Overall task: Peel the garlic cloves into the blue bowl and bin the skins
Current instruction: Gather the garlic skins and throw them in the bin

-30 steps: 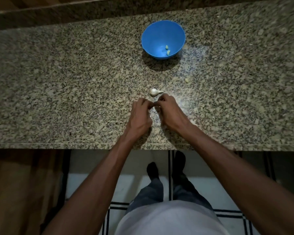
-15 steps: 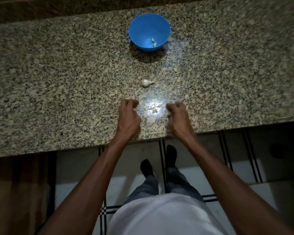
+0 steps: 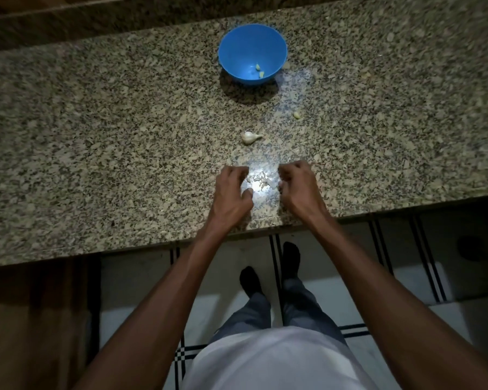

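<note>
Counter: speckled granite worktop [image 3: 96, 142] under your hands.
Blue bowl [image 3: 237, 49]: far side, two peeled cloves [image 3: 259, 71] inside.
Unpeeled clove [image 3: 250, 137]: between bowl and hands.
Loose clove [image 3: 297, 115]: right of that.
Skins [image 3: 261, 181]: between your hands.
Left hand [image 3: 231, 192]: fingers curled, whether holding anything unclear.
Right hand [image 3: 299, 190]: likewise.

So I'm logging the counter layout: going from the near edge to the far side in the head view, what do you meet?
Left hand and right hand level at the near edge, garlic skins between them → unpeeled garlic clove → loose peeled clove → blue bowl holding two peeled cloves.
</note>
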